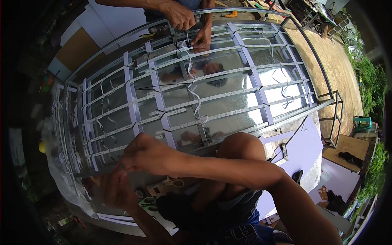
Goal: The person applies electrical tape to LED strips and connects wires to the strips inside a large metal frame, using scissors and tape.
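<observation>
My left hand (113, 190) and my right hand (145, 154) meet at the near left edge of a metal frame (286, 121). Both have bent, closed fingers, pinching close together; whatever lies between the fingertips is too small and blurred to make out. My right forearm reaches across from the lower right, over my raised knee (243, 149). Rows of white LED strips (222, 97) run along the frame, across lilac slats (130, 94). Black ties bind several crossings. A loose white wire (197, 102) trails down the middle, over a glossy, reflecting panel (228, 87).
Across the frame, another person's hands (180, 17) work near a pale perforated box (161, 53). An orange-handled tool (231, 14) lies beyond. Near me are scissors (173, 182) and a tape roll (139, 194). Lilac sheets (300, 143) lie to the right; a green stool (362, 122) stands farther off.
</observation>
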